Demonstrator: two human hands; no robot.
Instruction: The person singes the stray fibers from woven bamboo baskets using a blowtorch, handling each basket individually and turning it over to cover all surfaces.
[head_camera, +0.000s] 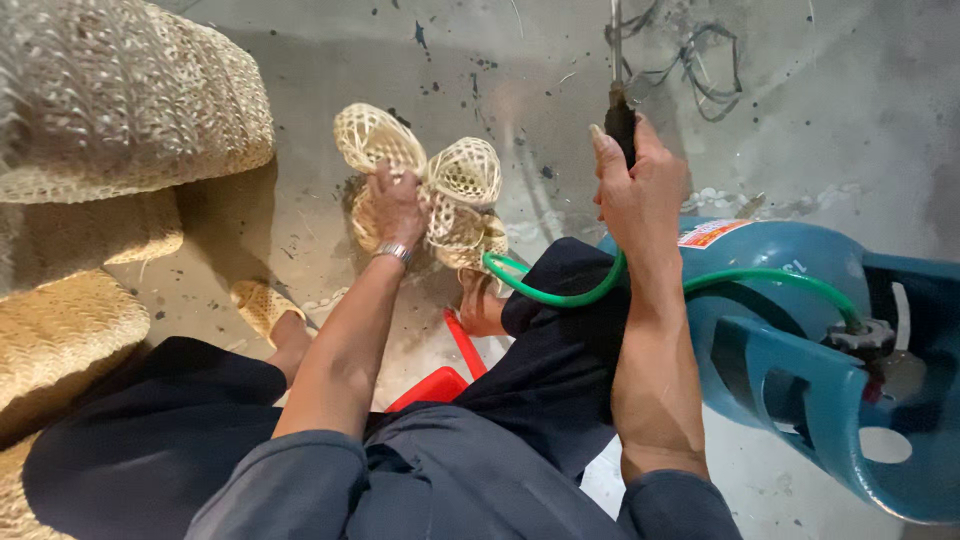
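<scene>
Close under me, between my knees in dark trousers, a red plastic scoop (440, 380) lies on the concrete floor (820, 120). At my right side stands a blue gas cylinder (800, 340), and a green hose (560, 293) goes from its valve across my knee. My right hand (635, 185) is closed tightly around the black handle of a metal torch (619, 110), which points away from me. My left hand (398, 205), with a metal watch on the wrist, grips a bunch of small woven bamboo baskets (445, 190) and holds them just above the floor, a little further in front. My two hands are apart. At the left, big stacks of woven baskets (110, 110) stand beside me.
</scene>
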